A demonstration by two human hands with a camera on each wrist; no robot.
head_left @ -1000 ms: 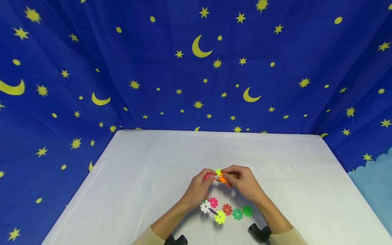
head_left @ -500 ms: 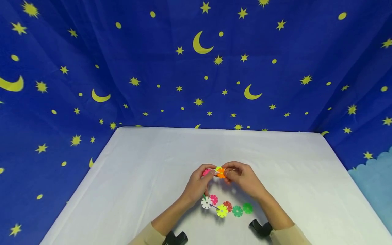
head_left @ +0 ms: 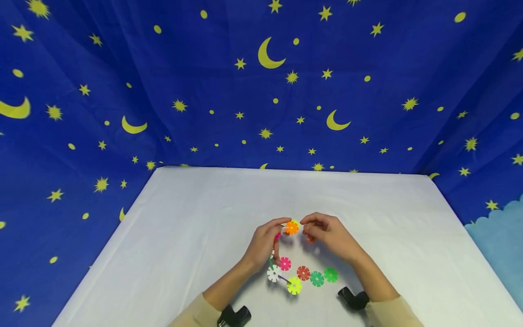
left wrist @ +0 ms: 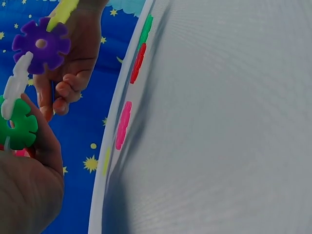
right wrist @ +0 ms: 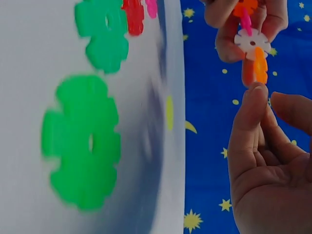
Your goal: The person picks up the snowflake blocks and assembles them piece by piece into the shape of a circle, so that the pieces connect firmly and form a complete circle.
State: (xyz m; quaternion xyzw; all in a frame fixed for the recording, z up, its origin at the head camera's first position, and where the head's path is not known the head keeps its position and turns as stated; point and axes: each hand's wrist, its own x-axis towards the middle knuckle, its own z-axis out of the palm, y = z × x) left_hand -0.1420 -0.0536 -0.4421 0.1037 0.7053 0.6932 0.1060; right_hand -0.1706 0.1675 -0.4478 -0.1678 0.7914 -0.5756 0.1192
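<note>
My left hand (head_left: 259,243) grips a chain of slotted plastic snowflake discs above the white table. At the chain's far end an orange disc (head_left: 292,227) sticks out past my left fingertips, joined to a white disc (right wrist: 252,44) in the right wrist view. The other end hangs below the hand, with a white disc (head_left: 274,273), a purple disc (left wrist: 41,44) and a yellow disc (head_left: 294,285). A green disc (left wrist: 22,126) sits by my left fingers. To the right of the orange disc is my right hand (head_left: 331,234), its fingers loosely bent and holding nothing.
Loose discs lie on the table (head_left: 204,218) below the hands: pink (head_left: 284,263), red (head_left: 303,273), teal (head_left: 317,279) and green (head_left: 331,274). A blue curtain (head_left: 229,91) with stars and moons stands behind the table and along its sides.
My right fingers have let go of the orange disc and drawn away to the right. The chain stays in my left hand, its orange disc now fully in sight.
</note>
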